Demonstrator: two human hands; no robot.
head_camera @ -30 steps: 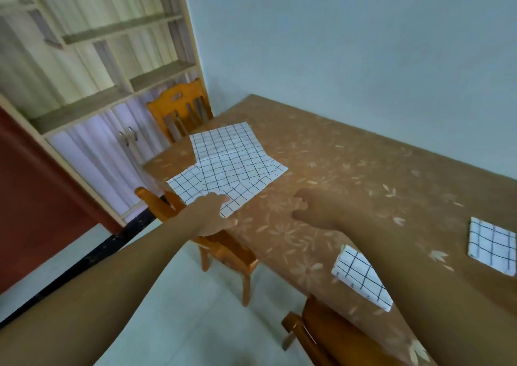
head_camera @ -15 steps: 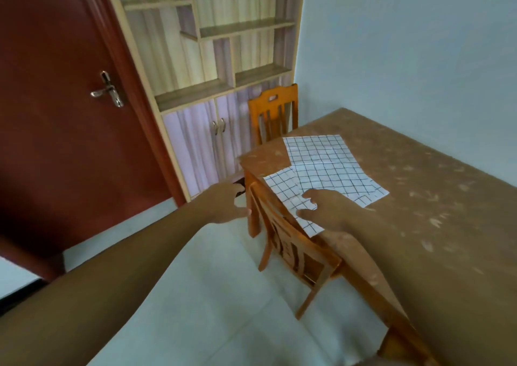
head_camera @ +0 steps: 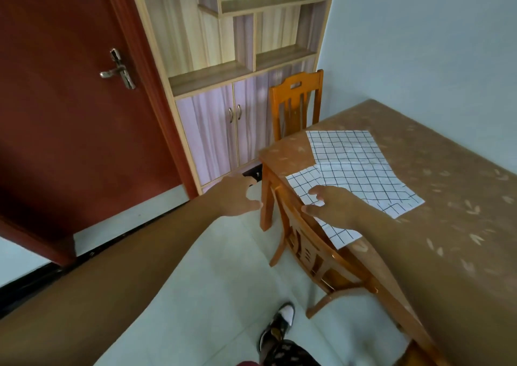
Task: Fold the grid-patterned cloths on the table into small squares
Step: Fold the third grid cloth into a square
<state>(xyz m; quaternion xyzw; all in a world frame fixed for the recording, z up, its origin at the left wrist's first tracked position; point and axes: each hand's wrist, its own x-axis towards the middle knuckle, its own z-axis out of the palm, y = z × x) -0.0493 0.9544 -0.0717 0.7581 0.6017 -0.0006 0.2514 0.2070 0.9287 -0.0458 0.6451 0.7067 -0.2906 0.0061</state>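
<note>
One red door [head_camera: 56, 113]: takes up the left of the view.
Floor [head_camera: 209, 281]: pale, spreading from the door to the near side of the desk.
Desk [head_camera: 447, 197]: brown top with a pale leaf pattern, on the right; one corner points toward the cabinet.
Cabinet [head_camera: 237, 57]: wooden, against the back wall between door and desk, with open shelves above and two pale doors below.
Near chair [head_camera: 307, 248]: orange wood, pushed in at the desk's near side, its top rail just under the right hand.
Far chair [head_camera: 295, 102]: same wood, upright at the desk's end beside the wall.
Near cloth [head_camera: 363, 186]: white with a black grid, unfolded and flat at the desk corner, one edge reaching the desk's near edge. It overlaps the far cloth; which lies on top I cannot tell.
Far cloth [head_camera: 344, 147]: same pattern, flat on the desk just beyond.
Right hand [head_camera: 333, 203]: palm down over the near edge of the near cloth, fingers [head_camera: 321, 190] loosely bent and spread, gripping nothing. Whether the tips touch the cloth I cannot tell.
Left hand [head_camera: 237, 195]: off the desk, in the air above the floor just left of the desk leg [head_camera: 265, 197] — its fingers are loosely curled and hold nothing.
Shoe [head_camera: 277, 326]: dark, on the floor at the bottom of the view.
Door handle [head_camera: 119, 70]: metal lever.
</note>
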